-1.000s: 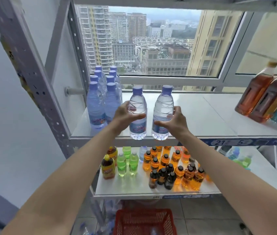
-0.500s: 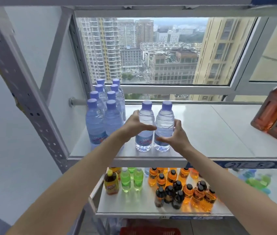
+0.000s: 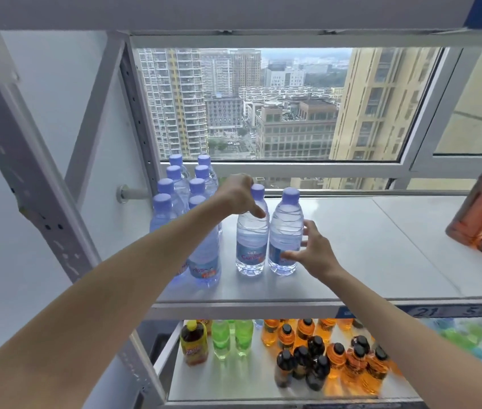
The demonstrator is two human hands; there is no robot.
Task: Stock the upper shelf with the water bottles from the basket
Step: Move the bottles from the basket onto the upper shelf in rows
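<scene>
The left hand [image 3: 238, 193] grips the neck of one water bottle [image 3: 250, 240] standing on the upper shelf [image 3: 381, 246], while the right hand [image 3: 312, 251], fingers spread, touches its neighbour [image 3: 285, 231].

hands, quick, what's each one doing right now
Left hand: grips the left water bottle near its neck.
Right hand: open, fingers spread beside the right water bottle.

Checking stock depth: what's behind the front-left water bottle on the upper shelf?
Behind the front-left water bottle three purple-capped bottles recede toward the window; the left forearm covers their lower bodies.
</scene>
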